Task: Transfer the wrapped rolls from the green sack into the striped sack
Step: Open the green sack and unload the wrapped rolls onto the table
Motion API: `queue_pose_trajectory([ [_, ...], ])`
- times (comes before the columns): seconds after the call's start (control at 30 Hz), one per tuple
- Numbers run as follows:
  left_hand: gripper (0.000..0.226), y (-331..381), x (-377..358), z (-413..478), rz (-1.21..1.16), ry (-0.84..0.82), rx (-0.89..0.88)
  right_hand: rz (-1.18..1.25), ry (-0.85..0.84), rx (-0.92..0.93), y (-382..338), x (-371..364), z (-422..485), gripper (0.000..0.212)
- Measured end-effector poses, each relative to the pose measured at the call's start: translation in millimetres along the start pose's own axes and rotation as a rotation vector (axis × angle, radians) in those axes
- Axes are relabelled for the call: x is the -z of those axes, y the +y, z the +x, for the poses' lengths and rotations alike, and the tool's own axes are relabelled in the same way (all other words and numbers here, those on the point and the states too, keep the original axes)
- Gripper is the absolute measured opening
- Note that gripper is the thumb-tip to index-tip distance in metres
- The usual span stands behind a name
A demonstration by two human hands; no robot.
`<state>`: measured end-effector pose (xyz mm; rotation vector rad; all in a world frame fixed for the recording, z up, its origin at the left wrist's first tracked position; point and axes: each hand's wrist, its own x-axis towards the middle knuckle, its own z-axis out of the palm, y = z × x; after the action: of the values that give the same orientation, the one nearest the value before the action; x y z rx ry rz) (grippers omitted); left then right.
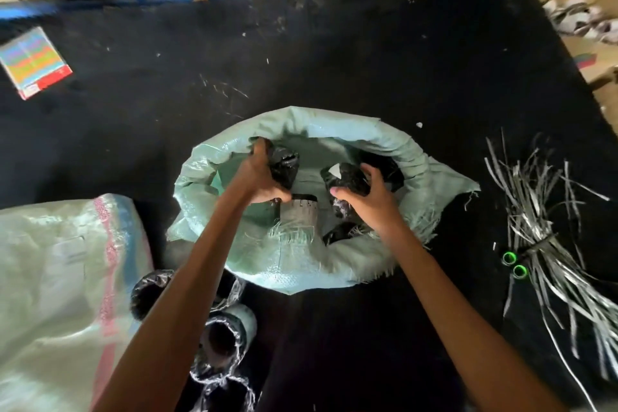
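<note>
We are at the pick-up step: both hands are down inside the green sack (301, 264), which sits in the middle of the black surface (368, 60) with its rim rolled down. The left hand (264, 177) has its fingers curled round one black wrapped roll (284, 162) at the far-left side of the opening. The right hand (371, 192) clasps a second wrapped roll (346, 179) towards the right.

More black-wrapped bundles remain in the sack, one near the rim (339, 232) and another to the far right (389, 169), so we judge the transfer only part done.

The striped sack (67, 278) lies to the near left, pale with pink and blue bands. Its mouth and contents are hidden from us. A few wrapped rolls (224, 334) lie just beside it on the near side, but we cannot tell whether they rest in its opening or on the surface.

The next move calls for lifting both rolls clear of the rolled rim and swinging them left and near to the striped sack — without snagging the frayed edge.
</note>
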<state>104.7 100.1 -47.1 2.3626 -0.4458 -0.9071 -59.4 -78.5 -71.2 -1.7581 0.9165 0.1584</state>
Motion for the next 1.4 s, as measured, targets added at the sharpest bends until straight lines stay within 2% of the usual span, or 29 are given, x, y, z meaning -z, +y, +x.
queue_pose_trajectory([
  [0.07,0.110,12.1,5.0,-35.7,-0.072,0.080,-0.199,0.150,-0.004,0.056,-18.6,8.0,-22.1,0.095],
  [0.13,0.109,27.4,11.5,-83.9,-0.131,0.083,-0.312,0.295,-0.068,0.077,-32.6,14.7,-48.0,0.085],
  [0.23,0.106,37.3,19.0,-157.5,-0.165,0.006,-0.311,0.390,-0.232,0.109,-38.4,25.5,-95.5,0.069],
  [0.37,0.078,15.4,12.1,-239.0,-0.119,-0.238,-0.201,0.396,-0.553,0.140,-10.4,35.7,-160.5,0.042],
  [0.47,0.063,-6.2,-9.5,-259.2,0.056,-0.425,-0.136,0.251,-0.705,0.009,25.3,38.4,-175.4,0.048],
  [0.57,0.069,-19.3,-41.7,-260.8,0.290,-0.484,-0.090,-0.060,-0.771,-0.036,63.0,31.9,-176.1,0.062],
  [0.63,0.085,-20.8,-68.5,-255.9,0.407,-0.456,-0.062,-0.263,-0.763,-0.055,81.5,26.0,-179.2,0.067],
  [0.73,0.101,-17.6,-106.3,-241.7,0.487,-0.338,-0.083,-0.500,-0.770,-0.061,98.6,19.2,-173.9,0.116],
  [0.8,0.104,-15.2,-123.1,-231.9,0.524,-0.309,-0.083,-0.608,-0.763,-0.050,107.7,13.5,-163.4,0.127],
  [0.93,0.106,-30.9,-146.1,-212.4,0.595,-0.266,-0.010,-0.727,-0.634,0.058,108.1,-4.5,-160.1,0.104],
  [1.0,0.102,-45.5,-155.6,-205.6,0.587,-0.163,-0.006,-0.738,-0.550,0.163,109.5,-18.1,-158.4,0.097],
  [1.03,0.093,-51.9,-158.5,-203.2,0.570,-0.095,-0.015,-0.752,-0.511,0.226,111.3,-25.4,-157.1,0.095],
  [1.13,0.069,-65.5,-161.4,-199.5,0.610,0.057,-0.063,-0.802,-0.416,0.397,122.5,-46.0,-150.5,0.094],
  [1.27,0.063,-67.1,-154.5,-183.5,0.668,0.111,-0.023,-0.788,-0.275,0.575,126.7,-59.1,-133.5,0.085],
  [1.4,0.067,-63.6,-149.5,-158.1,0.711,0.129,0.037,-0.763,-0.170,0.632,118.9,-58.8,-105.2,0.088],
])
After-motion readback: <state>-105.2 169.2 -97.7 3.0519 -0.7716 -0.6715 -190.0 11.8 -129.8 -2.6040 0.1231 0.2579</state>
